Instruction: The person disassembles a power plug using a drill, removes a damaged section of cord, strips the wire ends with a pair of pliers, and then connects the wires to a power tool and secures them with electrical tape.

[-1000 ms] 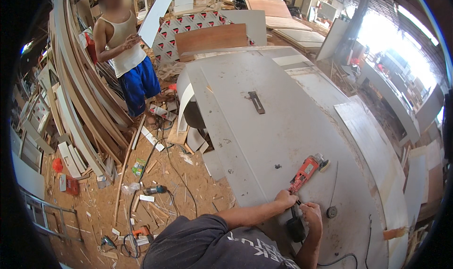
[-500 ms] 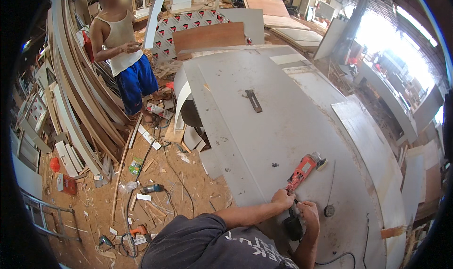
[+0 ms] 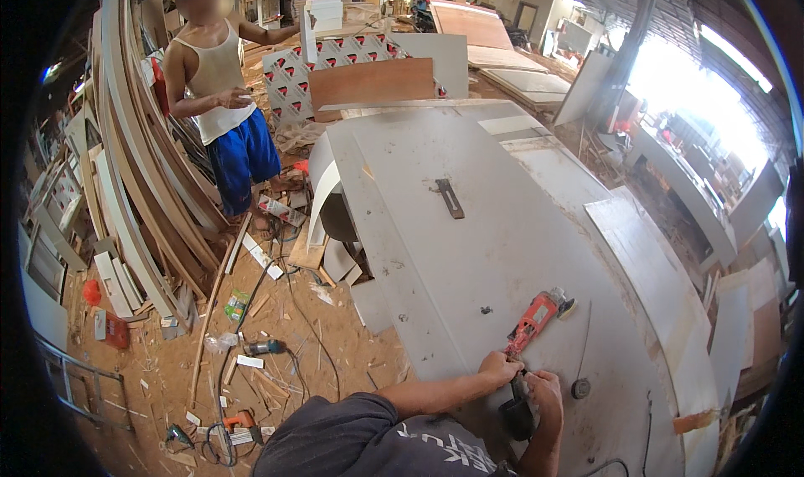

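Note:
A red angle grinder [image 3: 533,319] with a round pale pad at its far end lies slanted on the large grey sheet [image 3: 469,259]. My left hand [image 3: 500,368] is closed round its near, tail end. Right beside it, my right hand [image 3: 544,391] is closed too, its fingers at the top of a black part [image 3: 517,417] between the hands. Exactly what those fingers pinch is hidden. To the right of that hand a small dark round piece [image 3: 580,388] lies near a thin dark rod.
A dark slotted plate [image 3: 450,199] lies farther up the sheet. On the littered floor at left are an orange drill [image 3: 243,422], a teal power tool [image 3: 265,346] and cords. Another person [image 3: 213,92] stands by tall leaning boards [image 3: 138,159], one hand on a white strip.
The view has shifted slightly. My hands stay at the grinder's tail end and the black part. The other person's arm has stretched out, and the white strip they hold has swung away.

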The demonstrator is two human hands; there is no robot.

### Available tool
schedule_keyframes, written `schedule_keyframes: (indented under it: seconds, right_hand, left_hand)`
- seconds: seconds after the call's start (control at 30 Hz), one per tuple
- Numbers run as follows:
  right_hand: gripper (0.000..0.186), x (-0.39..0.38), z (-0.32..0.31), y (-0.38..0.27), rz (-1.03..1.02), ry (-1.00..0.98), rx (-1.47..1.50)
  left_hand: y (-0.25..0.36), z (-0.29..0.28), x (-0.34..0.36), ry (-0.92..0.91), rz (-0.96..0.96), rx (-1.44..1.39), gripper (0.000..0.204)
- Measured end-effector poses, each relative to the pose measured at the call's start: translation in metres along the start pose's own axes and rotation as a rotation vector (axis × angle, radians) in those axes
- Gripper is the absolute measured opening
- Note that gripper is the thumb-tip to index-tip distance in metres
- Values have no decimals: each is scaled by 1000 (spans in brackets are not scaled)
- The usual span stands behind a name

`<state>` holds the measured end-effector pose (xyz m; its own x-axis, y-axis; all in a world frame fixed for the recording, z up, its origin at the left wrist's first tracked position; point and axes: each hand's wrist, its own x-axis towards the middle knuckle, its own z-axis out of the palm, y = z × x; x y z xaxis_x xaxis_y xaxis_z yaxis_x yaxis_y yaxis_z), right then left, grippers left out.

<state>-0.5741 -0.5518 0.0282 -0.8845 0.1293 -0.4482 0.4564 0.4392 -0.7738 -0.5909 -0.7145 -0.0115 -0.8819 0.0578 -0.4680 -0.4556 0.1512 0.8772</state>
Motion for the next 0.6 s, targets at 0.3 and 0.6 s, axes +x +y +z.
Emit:
schedule_keyframes:
  seconds: [0.3,0.6]
  right_hand:
    - [16,5,1,8,-31,-5,30]
    - [19,-3,1,-3,-6,3,-62]
  left_hand:
    - [-3,4,1,0,-27,-63,27]
    - [-14,10,9,29,2,-59,26]
